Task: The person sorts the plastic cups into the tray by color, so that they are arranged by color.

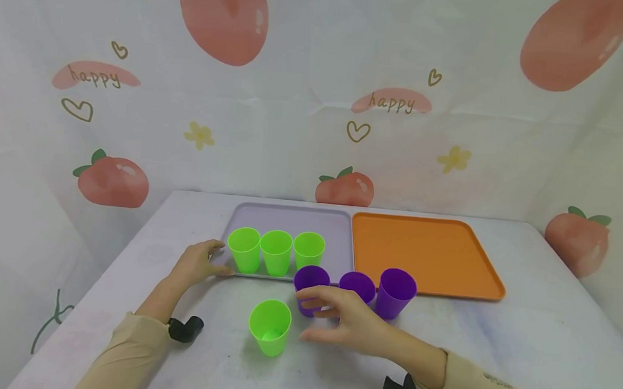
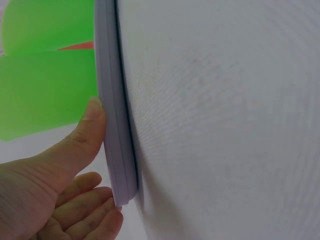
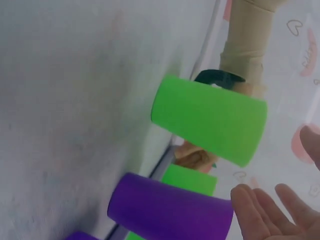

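Observation:
My left hand (image 1: pixel 198 263) is at the near left corner of a lavender tray (image 1: pixel 336 226); in the left wrist view its thumb touches or nearly touches the tray's rim. Three green cups (image 1: pixel 276 253) stand upright in a row on that tray, the leftmost beside this hand. My right hand (image 1: pixel 354 323) hovers with thumb and fingers apart, holding nothing, between a lone green cup (image 1: pixel 269 327) on the table and the left purple cup (image 1: pixel 303 284). Its fingers partly cover that purple cup. Two more purple cups (image 1: pixel 395 294) stand to the right.
An orange tray (image 1: pixel 426 257) adjoins the lavender tray on its right. Behind both hangs a white backdrop (image 1: pixel 293 151) with printed fruit. A white cloth (image 1: pixel 212 368) covers the table. The purple cups stand close along the trays' front edges.

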{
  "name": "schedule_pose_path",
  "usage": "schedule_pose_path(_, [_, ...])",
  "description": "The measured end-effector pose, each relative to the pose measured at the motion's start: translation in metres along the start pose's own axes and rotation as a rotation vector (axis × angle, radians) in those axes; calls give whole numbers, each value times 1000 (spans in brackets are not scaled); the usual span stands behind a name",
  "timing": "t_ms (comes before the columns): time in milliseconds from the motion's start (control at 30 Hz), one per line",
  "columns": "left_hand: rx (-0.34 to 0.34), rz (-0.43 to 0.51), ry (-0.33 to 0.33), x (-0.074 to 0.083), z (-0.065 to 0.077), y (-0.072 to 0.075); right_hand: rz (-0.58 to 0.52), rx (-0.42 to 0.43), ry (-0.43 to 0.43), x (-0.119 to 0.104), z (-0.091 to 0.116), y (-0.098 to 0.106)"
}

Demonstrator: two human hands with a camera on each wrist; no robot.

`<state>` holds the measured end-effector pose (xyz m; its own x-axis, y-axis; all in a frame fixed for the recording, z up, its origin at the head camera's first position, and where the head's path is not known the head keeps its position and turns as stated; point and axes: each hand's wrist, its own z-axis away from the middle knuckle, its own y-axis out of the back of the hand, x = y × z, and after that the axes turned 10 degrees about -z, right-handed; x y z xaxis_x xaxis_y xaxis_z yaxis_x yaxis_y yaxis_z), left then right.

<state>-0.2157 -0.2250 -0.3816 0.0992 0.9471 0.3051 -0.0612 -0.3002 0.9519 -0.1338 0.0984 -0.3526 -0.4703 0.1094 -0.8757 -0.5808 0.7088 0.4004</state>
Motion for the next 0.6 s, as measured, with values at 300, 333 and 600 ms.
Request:
schedule_pose_path(300, [-2, 8, 2, -1, 0, -1, 4, 24, -27, 3, -3, -15])
schedule_pose_path(333, [-6, 11, 7, -1, 0, -1, 3, 25, -23, 3, -4, -16])
schedule_pose_path(600, [-26, 12, 20, -2, -2, -1, 10, 54, 1, 7, -8, -26])
